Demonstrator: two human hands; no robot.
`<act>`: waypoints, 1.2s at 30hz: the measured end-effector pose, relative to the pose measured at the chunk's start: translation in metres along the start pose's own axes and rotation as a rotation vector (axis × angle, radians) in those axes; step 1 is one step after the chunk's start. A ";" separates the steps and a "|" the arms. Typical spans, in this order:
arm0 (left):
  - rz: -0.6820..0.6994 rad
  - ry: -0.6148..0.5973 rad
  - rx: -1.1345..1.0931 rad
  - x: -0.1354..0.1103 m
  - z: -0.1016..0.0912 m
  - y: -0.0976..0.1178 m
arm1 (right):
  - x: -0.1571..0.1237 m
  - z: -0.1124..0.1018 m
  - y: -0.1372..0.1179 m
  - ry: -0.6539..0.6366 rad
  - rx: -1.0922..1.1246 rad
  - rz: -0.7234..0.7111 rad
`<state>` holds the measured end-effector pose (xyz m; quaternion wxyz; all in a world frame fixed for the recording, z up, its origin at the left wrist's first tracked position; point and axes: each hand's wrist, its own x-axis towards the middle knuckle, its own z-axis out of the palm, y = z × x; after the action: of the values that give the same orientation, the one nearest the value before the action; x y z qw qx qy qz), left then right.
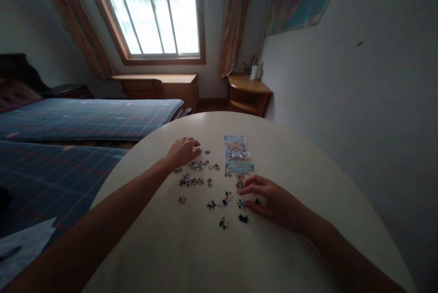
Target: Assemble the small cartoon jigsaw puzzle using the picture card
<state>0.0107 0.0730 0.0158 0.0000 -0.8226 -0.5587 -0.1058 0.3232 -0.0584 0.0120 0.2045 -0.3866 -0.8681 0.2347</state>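
Note:
My left hand (182, 152) rests low over the far left part of the white round table (290, 252). Its fingers are bent but apart, close to a small jigsaw piece (207, 152). My right hand (270, 197) is at the right of the loose pieces, thumb and fingers spread. A blue jigsaw piece (241, 203) lies by its fingertips, and dark pieces are partly hidden beneath it. Just beyond it is a joined puzzle section (239, 168), pale blue on top. Above that lies a colourful picture sheet (236, 147).
Loose pieces (191, 181) lie in clusters left of the joined section, with dark ones (243, 218) nearer me. A plaid bed (85, 117) stands left of the table, with paper (27, 243) and a pen on it. A wall (359, 101) runs along the right.

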 end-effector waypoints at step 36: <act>-0.039 -0.227 -0.158 0.025 0.003 -0.009 | 0.001 0.003 0.007 -0.010 -0.008 -0.002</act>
<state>0.0118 0.0994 0.0158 -0.1303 -0.8156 -0.5609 -0.0557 0.3249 -0.0545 0.0055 0.1989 -0.3854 -0.8705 0.2328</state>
